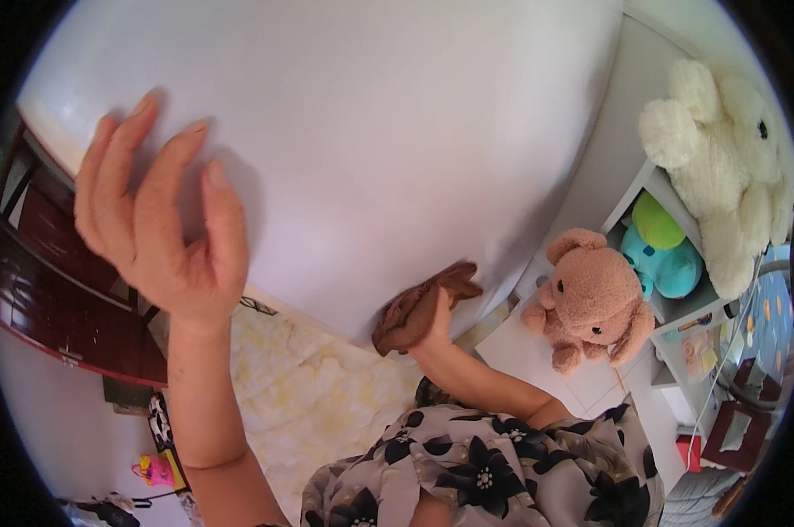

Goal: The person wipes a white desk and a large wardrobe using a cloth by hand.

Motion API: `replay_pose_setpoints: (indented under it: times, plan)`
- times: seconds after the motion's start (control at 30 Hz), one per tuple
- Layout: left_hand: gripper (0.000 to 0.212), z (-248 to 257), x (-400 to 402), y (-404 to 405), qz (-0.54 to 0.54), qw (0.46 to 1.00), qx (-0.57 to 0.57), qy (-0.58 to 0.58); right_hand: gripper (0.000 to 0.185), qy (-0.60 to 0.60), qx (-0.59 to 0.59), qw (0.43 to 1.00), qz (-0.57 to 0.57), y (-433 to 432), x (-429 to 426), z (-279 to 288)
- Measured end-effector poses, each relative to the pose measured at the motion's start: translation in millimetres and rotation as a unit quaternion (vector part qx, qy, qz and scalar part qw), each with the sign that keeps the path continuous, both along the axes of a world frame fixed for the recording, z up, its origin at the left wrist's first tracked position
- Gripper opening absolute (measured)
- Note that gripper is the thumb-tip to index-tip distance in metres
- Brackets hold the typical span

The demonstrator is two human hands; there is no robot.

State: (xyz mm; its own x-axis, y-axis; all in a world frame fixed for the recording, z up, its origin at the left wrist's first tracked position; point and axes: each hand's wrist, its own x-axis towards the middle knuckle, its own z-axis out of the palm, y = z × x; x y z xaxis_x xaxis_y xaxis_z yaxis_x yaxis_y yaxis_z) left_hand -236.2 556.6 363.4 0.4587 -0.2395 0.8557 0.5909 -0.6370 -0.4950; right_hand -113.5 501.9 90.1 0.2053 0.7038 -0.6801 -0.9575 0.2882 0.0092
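Observation:
A smooth white tabletop fills the upper middle. My left hand is over its left part, back upward, fingers spread and slightly bent, with nothing in it; a soft shadow falls beside the thumb. At the tabletop's near edge, my right hand grips a folded brown cloth. The cloth has a darker, patterned inner side, and its far end sticks out past the hand. Part of my right hand's fingers is hidden by the cloth.
Right of the tabletop sits a pinkish-brown plush toy. Behind it, a shelf holds a turquoise and green plush, with a large white plush on top. Dark wooden furniture stands at left, above a marbled floor.

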Motion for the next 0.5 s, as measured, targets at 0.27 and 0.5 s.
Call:
replay_pose_setpoints:
  times: [0.27, 0.5]
  plan:
    - [0.021, -2.5, -1.9, 9.5, -0.116, 0.993, -0.011, -0.031, 0.06, -0.791, -0.012, 0.604, -0.098, -8.1, -10.4, 72.7]
    - [0.038, -16.5, -5.5, 22.3, -0.254, 0.944, 0.001, -0.21, 0.062, -0.953, 0.01, 0.109, -0.282, 17.1, 12.6, 184.3]
